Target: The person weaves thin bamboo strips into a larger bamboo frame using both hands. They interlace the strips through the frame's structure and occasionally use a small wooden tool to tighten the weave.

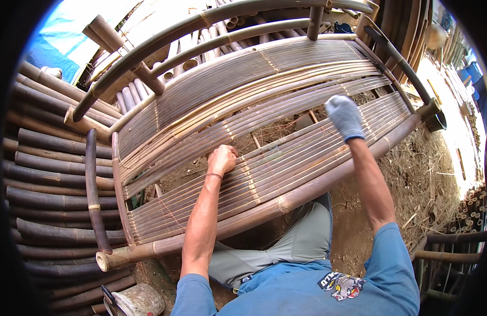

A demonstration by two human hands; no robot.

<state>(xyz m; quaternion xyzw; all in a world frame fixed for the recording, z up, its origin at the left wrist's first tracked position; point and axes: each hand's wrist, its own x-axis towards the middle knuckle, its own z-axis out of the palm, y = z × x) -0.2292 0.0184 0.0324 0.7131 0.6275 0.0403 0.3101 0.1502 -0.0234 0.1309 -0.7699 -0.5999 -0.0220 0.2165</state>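
In front of me is a long dark bamboo bench (pixel 275 208), its seat made of thin parallel bamboo slats (pixel 301 158) crossed by pale lashing bands. An open gap with ground showing runs between the near and far slats. My bare left hand (pixel 222 159) is closed at the near edge of that gap, against the slats; what its fingers hold, if anything, is hidden. My right hand (pixel 344 117), in a grey-blue glove, makes a fist over the gap towards the right end. I cannot make out what is inside it. A thin reddish cord (pixel 172 213) lies over the slats at left.
Dark bamboo poles (pixel 64 179) are stacked at the left. The bench's curved back rail (pixel 201 21) rises at the far side, with an armrest (pixel 93 189) at its left end. A stained bucket (pixel 140 300) stands at lower left. Bamboo shavings (pixel 428 184) cover ground at right.
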